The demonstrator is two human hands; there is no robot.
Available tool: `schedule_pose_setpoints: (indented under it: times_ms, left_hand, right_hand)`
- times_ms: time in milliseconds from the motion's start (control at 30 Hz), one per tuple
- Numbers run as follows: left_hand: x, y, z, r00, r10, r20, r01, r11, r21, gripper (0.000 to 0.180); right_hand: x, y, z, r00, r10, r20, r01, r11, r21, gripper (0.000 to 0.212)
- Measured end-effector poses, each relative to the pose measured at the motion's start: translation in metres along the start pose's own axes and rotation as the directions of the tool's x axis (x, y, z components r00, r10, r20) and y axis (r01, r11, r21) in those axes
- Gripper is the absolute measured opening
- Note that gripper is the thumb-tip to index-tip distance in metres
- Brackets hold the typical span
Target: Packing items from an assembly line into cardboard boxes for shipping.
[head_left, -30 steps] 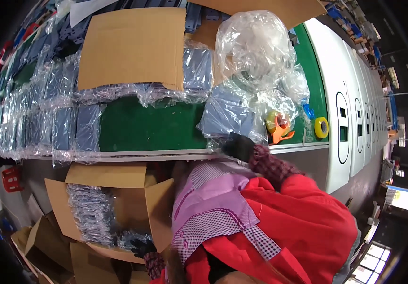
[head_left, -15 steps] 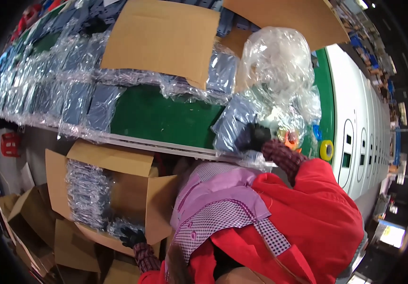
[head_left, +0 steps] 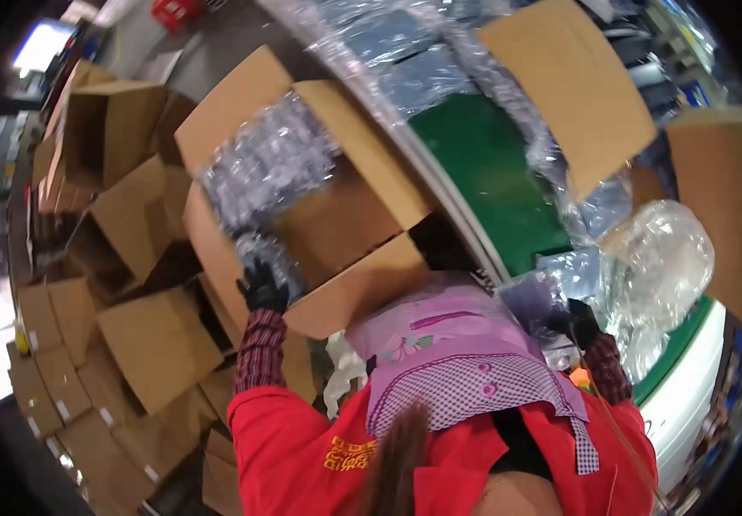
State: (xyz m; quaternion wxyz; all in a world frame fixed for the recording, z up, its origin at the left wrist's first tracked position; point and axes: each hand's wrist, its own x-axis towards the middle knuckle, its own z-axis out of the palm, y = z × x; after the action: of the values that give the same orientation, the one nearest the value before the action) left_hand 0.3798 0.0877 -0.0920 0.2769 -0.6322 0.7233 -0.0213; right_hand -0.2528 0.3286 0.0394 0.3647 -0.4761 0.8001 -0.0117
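My left hand (head_left: 263, 286), in a black glove, rests at the near left wall of an open carton (head_left: 358, 288). Its fingers are spread against a plastic-bagged pack (head_left: 269, 256) lying low in the box. A tight row of bagged grey-blue packs (head_left: 267, 163) fills the carton's far left side. On the right, at the table's near edge, my gloved right hand (head_left: 579, 324) grips the end of a bagged grey-blue part (head_left: 532, 297); its fingertips are partly hidden. Clear plastic wrap (head_left: 659, 258) is heaped just beyond that hand.
Along the green-topped table (head_left: 491, 172) lie more bagged parts (head_left: 431, 77), with a flat cardboard sheet (head_left: 573, 86) over some. Another open carton (head_left: 715, 206) stands at the far right. Several brown boxes (head_left: 160, 344) crowd the left, and a red stool (head_left: 175, 12) is far off.
The view has swung left toward the carton, bringing the stacked boxes in. My left hand stays at the pack in the carton. The right hand keeps at the bagged part, now nearer my body.
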Motion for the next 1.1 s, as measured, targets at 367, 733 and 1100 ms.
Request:
schedule_pose_setpoints:
  times_ms: [367, 733, 1100]
  left_hand:
    - [-0.009, -0.021, 0.010, 0.940, 0.037, -0.340, -0.114, 0.971, -0.209, 0.076]
    - [-0.019, -0.052, -0.009, 0.933, 0.248, -0.260, -0.330, 0.876, -0.352, 0.075]
    - [-0.027, -0.074, -0.005, 0.799, 0.400, -0.449, -0.568, 0.748, -0.343, 0.049]
  right_hand:
    - [0.147, -0.393, 0.073, 0.814, -0.565, 0.137, 0.510, 0.807, 0.298, 0.056]
    - [0.196, -0.461, 0.376, 0.774, -0.594, -0.220, 0.546, 0.802, -0.243, 0.042]
    - [0.158, -0.493, 0.323, 0.880, -0.474, 0.029, 0.472, 0.880, 0.061, 0.059]
